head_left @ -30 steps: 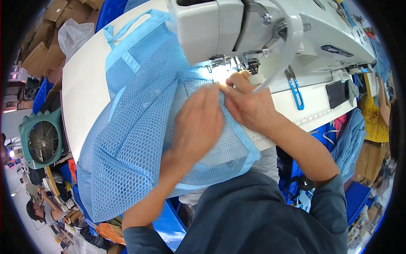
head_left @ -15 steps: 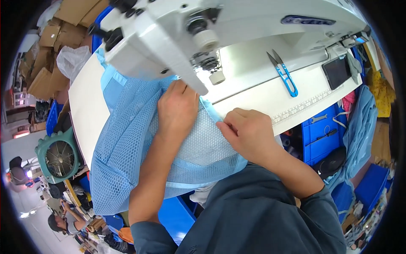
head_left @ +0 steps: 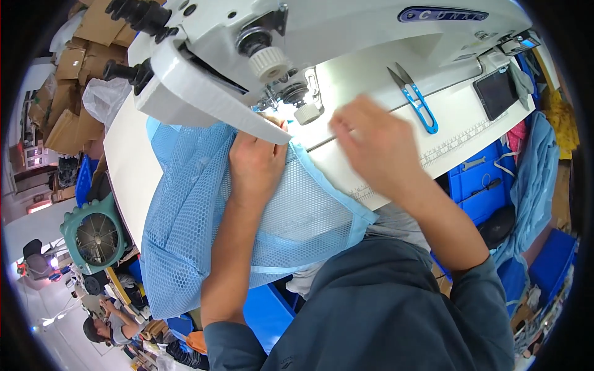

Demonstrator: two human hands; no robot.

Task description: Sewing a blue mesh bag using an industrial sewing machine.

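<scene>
Under the needle area of the white sewing machine [head_left: 383,18], my left hand [head_left: 257,157] grips the light-blue mesh fabric [head_left: 297,222] near its bound edge, with its fingertips partly hidden by the machine's arm. The fabric drapes over the table's front edge toward my lap. My right hand [head_left: 368,139] is raised over the table, right of the needle area and off the fabric; its fingers are bent but smeared by motion. Blue-handled thread snips [head_left: 421,108] lie on the machine bed behind it.
A dark phone [head_left: 495,96] rests on the table [head_left: 130,173] at right. Blue trays [head_left: 473,176] with tools sit below, beside hanging blue fabric [head_left: 529,179]. At left are a green fan [head_left: 93,229], cardboard boxes [head_left: 77,117] and another person [head_left: 108,324] at work.
My right hand has left the fabric's bound edge and moved up toward the right of the needle area. My left hand stays on the fabric. The view of the machine has shifted.
</scene>
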